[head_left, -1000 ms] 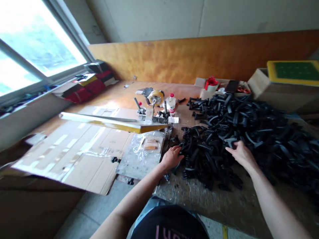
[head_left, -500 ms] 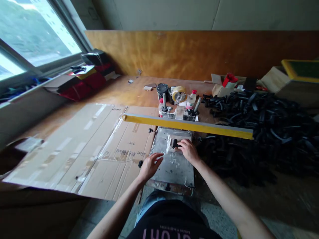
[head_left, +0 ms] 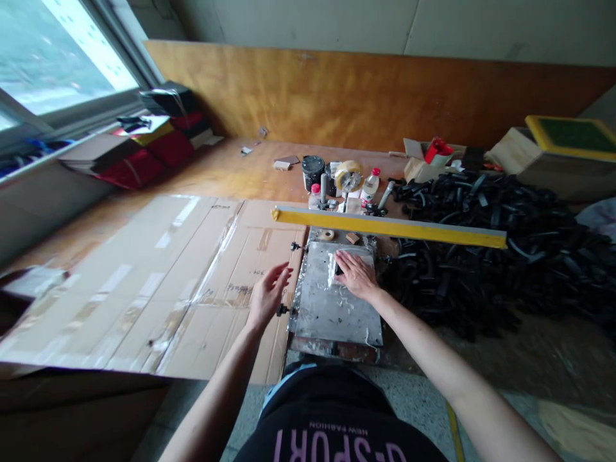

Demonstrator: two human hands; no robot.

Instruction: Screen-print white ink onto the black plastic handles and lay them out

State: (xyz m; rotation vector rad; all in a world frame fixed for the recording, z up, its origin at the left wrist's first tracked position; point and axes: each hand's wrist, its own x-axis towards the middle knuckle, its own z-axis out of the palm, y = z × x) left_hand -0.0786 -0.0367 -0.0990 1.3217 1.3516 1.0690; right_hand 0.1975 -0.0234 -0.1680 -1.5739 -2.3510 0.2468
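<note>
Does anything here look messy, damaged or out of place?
Yes, mildly. The metal plate looks messy: whitish scraps cling to it beside the right hand, and a pale stringy bit lies near its front right corner. The cardboard looks worn, creased and patched with tape. I see no spill.

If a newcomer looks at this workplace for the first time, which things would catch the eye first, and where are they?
Probably the large heap of loose black curved parts at the right, and the long straight yellow bar crossing just beyond the hands. Next, the right hand lying over the flat grey metal plate at centre, with the wide brown cardboard sheet to its left.
</note>
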